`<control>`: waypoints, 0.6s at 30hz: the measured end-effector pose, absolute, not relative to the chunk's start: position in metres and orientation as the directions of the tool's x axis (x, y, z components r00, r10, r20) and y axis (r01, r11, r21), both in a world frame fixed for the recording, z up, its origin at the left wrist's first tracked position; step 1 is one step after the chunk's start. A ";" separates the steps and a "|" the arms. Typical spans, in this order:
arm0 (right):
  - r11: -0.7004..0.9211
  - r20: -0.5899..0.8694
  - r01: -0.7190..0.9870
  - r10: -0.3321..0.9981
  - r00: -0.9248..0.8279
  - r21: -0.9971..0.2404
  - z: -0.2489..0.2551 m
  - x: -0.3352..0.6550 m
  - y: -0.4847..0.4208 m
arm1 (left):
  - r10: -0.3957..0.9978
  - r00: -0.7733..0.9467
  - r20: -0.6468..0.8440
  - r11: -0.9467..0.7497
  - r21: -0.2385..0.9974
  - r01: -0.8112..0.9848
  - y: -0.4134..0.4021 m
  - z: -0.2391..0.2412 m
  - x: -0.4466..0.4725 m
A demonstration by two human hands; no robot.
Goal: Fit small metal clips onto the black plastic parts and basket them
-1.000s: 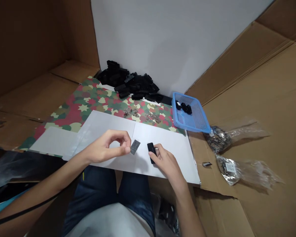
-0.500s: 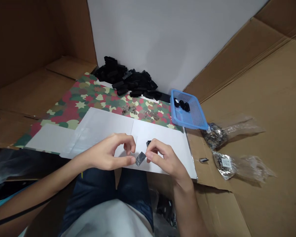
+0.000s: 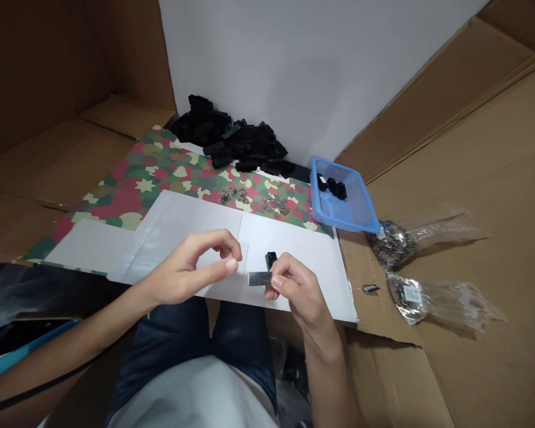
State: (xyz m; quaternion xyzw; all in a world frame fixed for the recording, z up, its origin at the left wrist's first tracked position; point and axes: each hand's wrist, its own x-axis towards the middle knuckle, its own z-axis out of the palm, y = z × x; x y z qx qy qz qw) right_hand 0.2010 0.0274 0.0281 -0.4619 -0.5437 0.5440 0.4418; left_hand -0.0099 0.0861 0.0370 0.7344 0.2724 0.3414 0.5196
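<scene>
My right hand (image 3: pixel 294 288) is closed round a small black plastic part (image 3: pixel 270 260) and pinches a thin grey metal strip (image 3: pixel 258 278) that sticks out to the left. My left hand (image 3: pixel 191 270) hovers just left of the strip with its fingers curled and apart, holding nothing I can see. Both hands are above the near edge of white paper sheets (image 3: pixel 187 223) that lie on a camouflage-patterned mat (image 3: pixel 147 175).
A heap of black plastic parts (image 3: pixel 232 142) lies at the back by the white wall. Small metal pieces (image 3: pixel 254 199) are scattered on the mat. A blue basket (image 3: pixel 359 208) holds a few black parts. Two plastic bags of metal pieces (image 3: pixel 405 244) rest on cardboard at right.
The grey metal strip has passed from my left hand's pinch to my right hand, which also keeps the black part. My left hand has let go and drawn slightly back.
</scene>
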 end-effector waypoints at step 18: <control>0.184 0.179 0.059 0.981 -0.078 -0.981 0.023 0.189 0.007 | 0.716 0.440 0.542 -0.638 0.764 0.098 0.058 0.044 0.010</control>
